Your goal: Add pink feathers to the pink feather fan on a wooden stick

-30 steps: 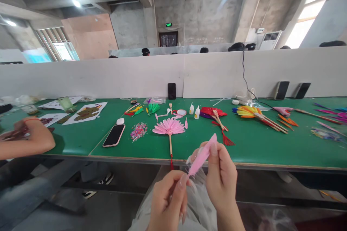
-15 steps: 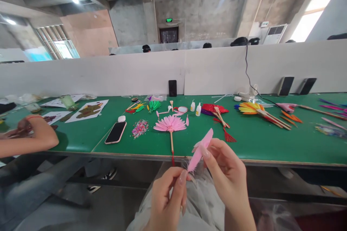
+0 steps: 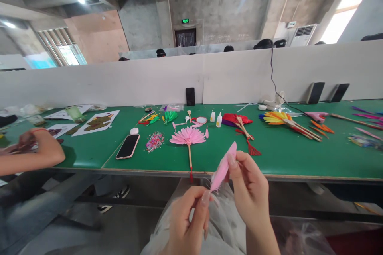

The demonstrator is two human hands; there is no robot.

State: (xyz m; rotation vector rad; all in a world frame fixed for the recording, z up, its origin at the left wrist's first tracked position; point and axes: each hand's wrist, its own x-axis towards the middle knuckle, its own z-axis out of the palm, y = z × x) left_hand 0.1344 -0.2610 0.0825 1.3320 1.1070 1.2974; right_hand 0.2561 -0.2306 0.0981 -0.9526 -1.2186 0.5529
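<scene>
A pink feather [image 3: 220,174] is held slantwise above my lap, in front of the table edge. My left hand [image 3: 191,215] pinches its lower quill end, where loose fluffy barbs stick out. Higher up, near the tip, my right hand [image 3: 249,183] grips the vane between thumb and fingers. Beyond my hands, a fan of pink feathers [image 3: 188,136] with a wooden handle lies on the green table [image 3: 167,159], its red tassel over the edge. Loose pink feathers and a small round mirror-like piece [image 3: 201,120] lie behind the fan.
Two small white glue bottles [image 3: 219,120] stand behind the fan. Left of it are colourful flakes [image 3: 154,142] and a phone [image 3: 128,146]. Red [image 3: 239,119] and yellow feather fans [image 3: 277,119] lie to the right. Another person's arm [image 3: 36,151] rests at the far left.
My right hand has shifted its hold up toward the feather's tip. The left hand keeps its pinch on the quill, having moved slightly right.
</scene>
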